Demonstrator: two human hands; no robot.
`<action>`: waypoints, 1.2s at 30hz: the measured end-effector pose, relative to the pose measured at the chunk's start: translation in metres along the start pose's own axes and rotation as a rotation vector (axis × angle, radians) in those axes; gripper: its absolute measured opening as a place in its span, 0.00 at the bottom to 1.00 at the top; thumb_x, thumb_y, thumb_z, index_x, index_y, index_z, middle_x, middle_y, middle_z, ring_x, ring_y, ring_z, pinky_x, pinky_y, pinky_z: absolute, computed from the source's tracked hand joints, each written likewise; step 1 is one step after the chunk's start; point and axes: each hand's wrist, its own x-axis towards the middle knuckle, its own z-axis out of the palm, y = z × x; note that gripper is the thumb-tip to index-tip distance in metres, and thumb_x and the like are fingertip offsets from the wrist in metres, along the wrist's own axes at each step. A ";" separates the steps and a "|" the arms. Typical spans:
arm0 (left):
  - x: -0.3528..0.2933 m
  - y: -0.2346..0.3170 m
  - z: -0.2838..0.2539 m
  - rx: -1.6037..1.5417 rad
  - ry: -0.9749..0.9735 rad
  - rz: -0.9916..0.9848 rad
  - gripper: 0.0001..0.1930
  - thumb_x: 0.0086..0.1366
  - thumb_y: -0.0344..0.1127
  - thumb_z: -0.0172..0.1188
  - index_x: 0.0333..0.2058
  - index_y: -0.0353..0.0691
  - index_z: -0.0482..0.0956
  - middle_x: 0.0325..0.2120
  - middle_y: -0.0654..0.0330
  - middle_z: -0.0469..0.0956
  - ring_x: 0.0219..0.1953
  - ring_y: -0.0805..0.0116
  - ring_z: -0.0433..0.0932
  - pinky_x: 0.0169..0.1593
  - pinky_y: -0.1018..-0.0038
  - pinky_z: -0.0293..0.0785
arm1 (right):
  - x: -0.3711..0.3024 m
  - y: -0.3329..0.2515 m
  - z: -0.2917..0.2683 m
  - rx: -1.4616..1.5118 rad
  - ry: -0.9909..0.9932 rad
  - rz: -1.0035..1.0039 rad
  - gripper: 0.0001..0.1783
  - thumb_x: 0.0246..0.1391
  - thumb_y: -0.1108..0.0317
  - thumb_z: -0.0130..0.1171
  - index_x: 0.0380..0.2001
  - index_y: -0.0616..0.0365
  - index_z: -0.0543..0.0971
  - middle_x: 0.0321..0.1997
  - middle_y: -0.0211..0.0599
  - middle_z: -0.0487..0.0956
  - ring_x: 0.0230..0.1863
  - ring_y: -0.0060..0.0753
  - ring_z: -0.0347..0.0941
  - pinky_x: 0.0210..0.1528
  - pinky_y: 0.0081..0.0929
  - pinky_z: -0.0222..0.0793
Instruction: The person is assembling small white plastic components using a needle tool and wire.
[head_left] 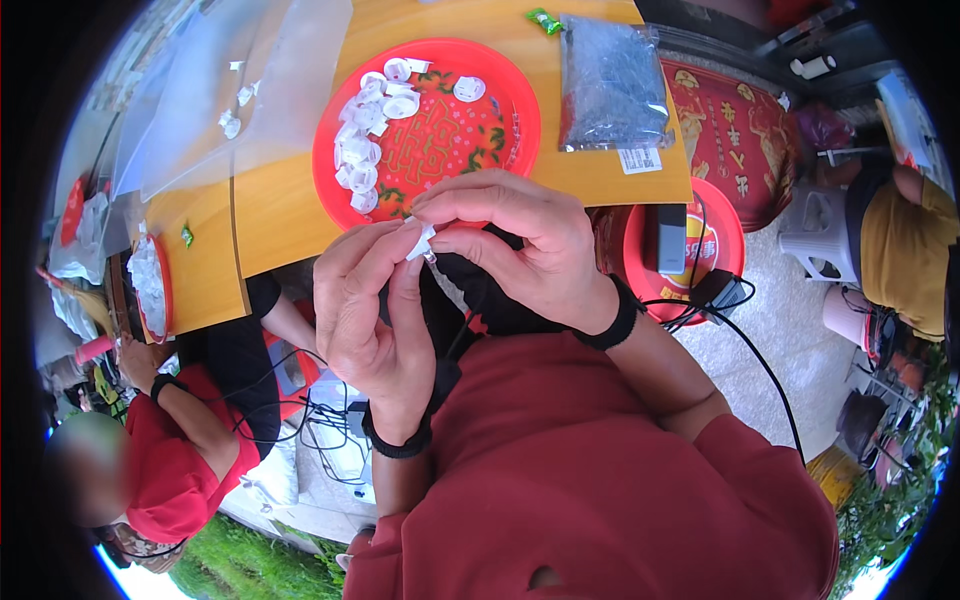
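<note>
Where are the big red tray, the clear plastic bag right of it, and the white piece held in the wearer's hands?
Red tray point(531, 125): head view, on its right rim.
Plastic bag point(612, 88): head view, middle of its upper face.
White piece point(421, 243): head view, its visible middle.

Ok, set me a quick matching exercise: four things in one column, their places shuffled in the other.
1. small white plastic piece
2. curved cluster of white plastic parts
3. clear rectangular plastic bag
4. round red patterned tray

A. inside the tray, along its left side
B. on the yellow-brown wooden table, left of the bag
C. at the fingertips of the left hand and right hand
D. on the table, right of the tray

Pairs: 1-C, 2-A, 3-D, 4-B
</note>
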 end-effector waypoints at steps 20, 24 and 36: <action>0.002 -0.001 0.000 -0.145 -0.082 -0.297 0.19 0.54 0.16 0.63 0.45 0.37 0.83 0.37 0.60 0.78 0.36 0.73 0.78 0.42 0.79 0.74 | -0.001 0.000 -0.009 0.086 -0.134 0.135 0.20 0.50 0.74 0.65 0.48 0.62 0.77 0.42 0.41 0.80 0.38 0.34 0.79 0.41 0.27 0.75; 0.001 0.003 0.000 -0.050 -0.106 -0.259 0.21 0.51 0.16 0.65 0.45 0.39 0.83 0.36 0.59 0.78 0.34 0.71 0.78 0.40 0.77 0.75 | -0.005 -0.001 -0.007 0.023 -0.116 0.168 0.18 0.52 0.73 0.65 0.47 0.63 0.77 0.42 0.42 0.80 0.36 0.34 0.80 0.41 0.27 0.75; 0.174 -0.039 -0.084 0.053 0.352 -0.052 0.23 0.60 0.25 0.64 0.54 0.31 0.73 0.44 0.52 0.78 0.43 0.69 0.78 0.48 0.75 0.75 | -0.005 -0.004 -0.019 0.071 0.096 0.382 0.11 0.56 0.73 0.63 0.42 0.64 0.80 0.37 0.39 0.82 0.36 0.26 0.80 0.39 0.22 0.76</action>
